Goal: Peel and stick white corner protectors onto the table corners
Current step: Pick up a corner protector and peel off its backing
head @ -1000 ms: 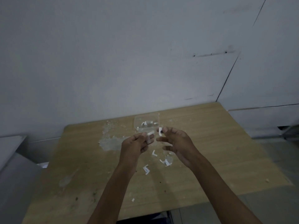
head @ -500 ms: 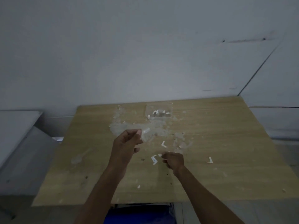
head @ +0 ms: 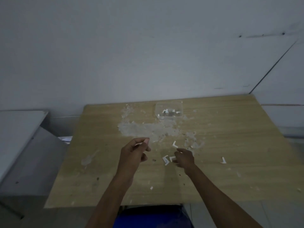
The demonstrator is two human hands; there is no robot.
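- Head view: table (head: 230, 175) of pale wood fills the lower half, with a grey wall at 12 o'clock.
- Left hand (head: 133, 153) is raised over the table centre, thumb and forefinger pinched on a small white protector (head: 145, 141).
- Right hand (head: 184, 157) is low at the wood, fingers curled loosely; whether it grips anything I cannot tell.
- White L-shaped pieces (head: 166, 160) lie just at 9 o'clock of the right hand, one (head: 174, 144) at 11 o'clock, another (head: 223, 160) well off at 3 o'clock.
- Clear box (head: 169, 109) with more pieces sits at 12 o'clock, beyond a grey residue patch (head: 148, 130).
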